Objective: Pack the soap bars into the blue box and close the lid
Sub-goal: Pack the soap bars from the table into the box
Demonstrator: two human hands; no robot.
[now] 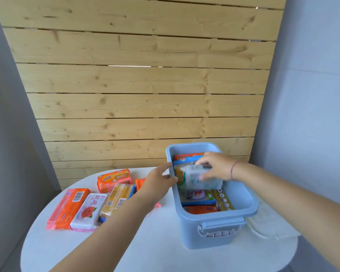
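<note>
The blue box (249, 201) stands open on the right side of the white round table, with several wrapped soap bars packed inside it. My right hand (214, 165) holds a pale white-and-blue soap pack (203, 179) just above the bars in the box. My left hand (159, 181) hangs at the box's left rim with fingers spread, holding nothing. Left of the box lie loose bars: an orange pack (68, 208), a white rose-printed pack (89, 211), a yellow pack (116, 199) and another orange pack (114, 179).
A white lid (267, 224) lies on the table to the right of the box, partly hidden by it. The box has a grey handle latch (218, 230) on its near end. A wooden slat wall stands behind the white table (145, 242).
</note>
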